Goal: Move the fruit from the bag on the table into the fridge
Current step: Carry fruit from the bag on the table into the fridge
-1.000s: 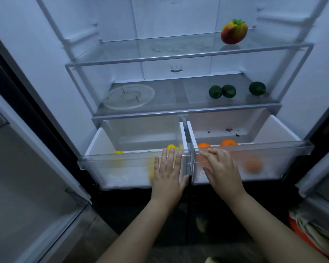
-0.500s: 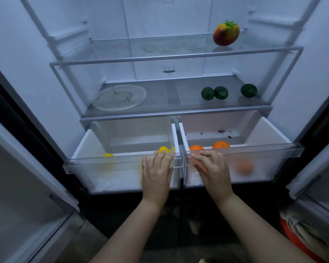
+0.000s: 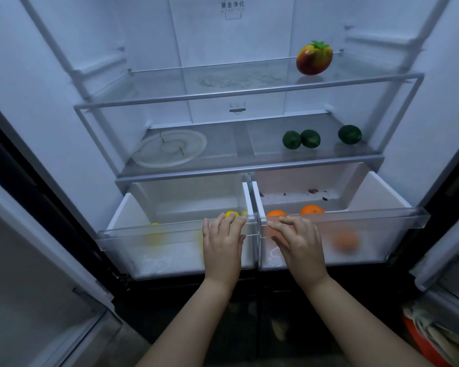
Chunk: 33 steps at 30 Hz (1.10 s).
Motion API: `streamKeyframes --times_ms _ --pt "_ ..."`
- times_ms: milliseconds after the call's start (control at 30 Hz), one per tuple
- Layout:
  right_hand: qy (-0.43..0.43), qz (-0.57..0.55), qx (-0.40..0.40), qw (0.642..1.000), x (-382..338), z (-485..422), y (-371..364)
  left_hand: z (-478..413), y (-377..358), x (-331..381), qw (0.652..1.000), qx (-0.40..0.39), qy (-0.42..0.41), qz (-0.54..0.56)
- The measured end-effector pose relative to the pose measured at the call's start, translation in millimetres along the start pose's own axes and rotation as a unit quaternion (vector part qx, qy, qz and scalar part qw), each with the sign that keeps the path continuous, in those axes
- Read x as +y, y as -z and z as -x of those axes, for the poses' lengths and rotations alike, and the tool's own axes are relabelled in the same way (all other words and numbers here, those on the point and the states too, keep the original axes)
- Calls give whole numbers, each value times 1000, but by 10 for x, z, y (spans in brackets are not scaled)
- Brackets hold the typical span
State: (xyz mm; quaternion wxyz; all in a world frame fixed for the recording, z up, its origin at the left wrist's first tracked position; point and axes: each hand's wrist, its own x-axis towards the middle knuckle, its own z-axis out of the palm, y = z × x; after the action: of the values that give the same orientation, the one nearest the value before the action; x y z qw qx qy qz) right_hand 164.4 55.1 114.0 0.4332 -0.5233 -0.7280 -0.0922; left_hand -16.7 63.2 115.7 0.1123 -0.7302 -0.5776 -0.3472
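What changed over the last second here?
The left hand and right hand pushed the left drawer and right drawer slightly inward, palms flat on the fronts; nothing grasped or released. Oranges, yellow fruit, green fruit and the red-yellow fruit stayed put.

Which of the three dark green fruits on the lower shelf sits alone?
The rightmost dark green round fruit; the other two sit side by side, touching.

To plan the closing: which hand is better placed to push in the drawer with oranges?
The right hand, probably: it rests on the right drawer, which holds the oranges. The left hand touches the left drawer.
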Motion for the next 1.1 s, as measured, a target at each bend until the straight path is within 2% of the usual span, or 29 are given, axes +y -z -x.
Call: streamKeyframes --times_ms 233,1100 --pt "-41 -28 -10 999 -7 -171 -107 -136 -10 -38 1000 -16 -4 -3" --pt "-51 -23 -29 998 289 -849 -566 -781 -463 -330 1000 16 -15 8"
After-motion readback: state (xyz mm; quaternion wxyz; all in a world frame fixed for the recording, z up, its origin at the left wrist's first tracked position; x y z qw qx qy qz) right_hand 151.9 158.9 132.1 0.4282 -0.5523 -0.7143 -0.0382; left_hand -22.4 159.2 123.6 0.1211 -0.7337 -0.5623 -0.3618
